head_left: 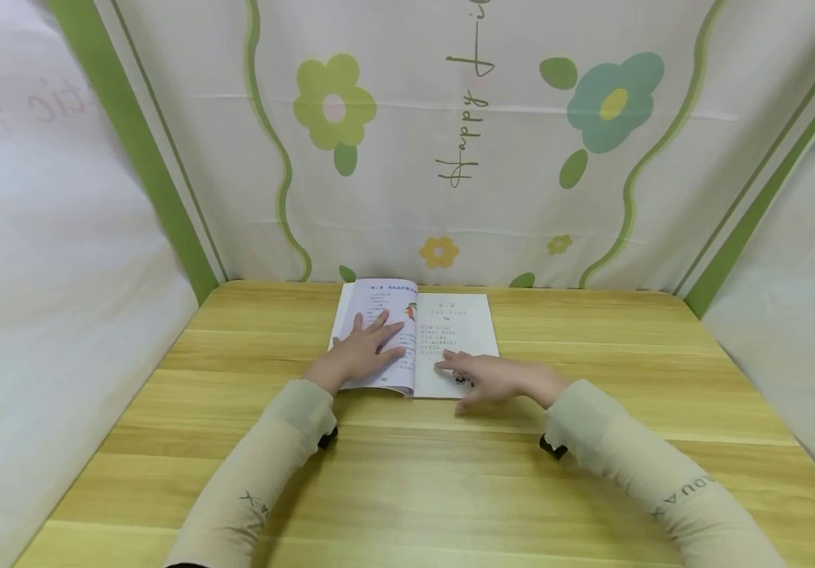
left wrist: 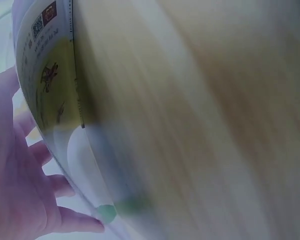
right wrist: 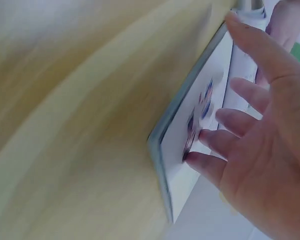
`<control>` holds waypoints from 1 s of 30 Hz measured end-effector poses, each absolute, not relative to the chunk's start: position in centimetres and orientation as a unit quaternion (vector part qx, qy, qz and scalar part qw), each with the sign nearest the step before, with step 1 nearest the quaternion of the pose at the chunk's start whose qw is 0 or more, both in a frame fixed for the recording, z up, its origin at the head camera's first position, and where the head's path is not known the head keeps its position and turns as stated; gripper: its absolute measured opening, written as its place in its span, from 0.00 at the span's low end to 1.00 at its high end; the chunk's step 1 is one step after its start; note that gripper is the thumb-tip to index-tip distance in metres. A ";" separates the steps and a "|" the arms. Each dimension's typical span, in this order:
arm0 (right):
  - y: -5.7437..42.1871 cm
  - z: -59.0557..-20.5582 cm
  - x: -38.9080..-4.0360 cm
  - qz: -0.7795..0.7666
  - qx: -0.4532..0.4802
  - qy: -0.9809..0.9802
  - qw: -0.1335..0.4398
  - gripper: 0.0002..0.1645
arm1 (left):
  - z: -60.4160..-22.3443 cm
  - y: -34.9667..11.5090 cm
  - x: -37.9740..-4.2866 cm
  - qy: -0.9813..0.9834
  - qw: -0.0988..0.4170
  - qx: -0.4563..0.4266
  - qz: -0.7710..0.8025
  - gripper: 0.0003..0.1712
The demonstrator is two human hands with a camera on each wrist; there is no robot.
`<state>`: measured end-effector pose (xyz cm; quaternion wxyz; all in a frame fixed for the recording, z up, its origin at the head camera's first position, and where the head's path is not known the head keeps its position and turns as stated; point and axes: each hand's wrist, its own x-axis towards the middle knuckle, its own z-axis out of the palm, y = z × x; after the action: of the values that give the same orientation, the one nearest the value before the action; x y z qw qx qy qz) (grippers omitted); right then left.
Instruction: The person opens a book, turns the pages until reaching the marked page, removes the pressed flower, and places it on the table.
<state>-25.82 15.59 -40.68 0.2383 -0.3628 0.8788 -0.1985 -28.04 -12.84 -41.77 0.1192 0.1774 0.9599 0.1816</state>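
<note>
On the desk (head_left: 421,481), I have the left hand (head_left: 359,353) and right hand (head_left: 487,376) spread wide at the open book (head_left: 427,338); easing off might let its bowed page (head_left: 386,297) flip.

back sheet (head_left: 393,213): white, green wavy lines (head_left: 284,181), flowers (head_left: 334,108), "Happy" lettering (head_left: 465,138) running sideways | side sheets (head_left: 52,221): white too, green edging (head_left: 136,142), left one's letters (head_left: 59,102) kinda too faint to call | table (head_left: 450,489): yellowish wood, soft shine

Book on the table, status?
Left hand spread on left page. Right hand over right page, contact unclear. Book open on table. Only hands cover it.
</note>
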 end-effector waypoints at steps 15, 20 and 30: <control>18.5 -40.3 -26.2 -0.176 -0.327 0.895 0.247 0.45 | -41.4 -13.2 -28.3 0.959 0.099 0.239 0.117 0.37; 19.1 -40.1 -26.5 -0.173 -0.317 0.900 0.244 0.41 | -41.4 -13.3 -28.4 0.956 0.095 0.255 0.109 0.35; 19.8 -39.5 -26.9 -0.171 -0.328 0.892 0.259 0.38 | -41.6 -13.6 -28.3 0.951 0.109 0.252 0.140 0.39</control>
<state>-26.87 19.84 -39.47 0.2592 -0.3285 0.8921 -0.1706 -28.33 -13.62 -41.60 0.1093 0.2519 0.9513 0.1400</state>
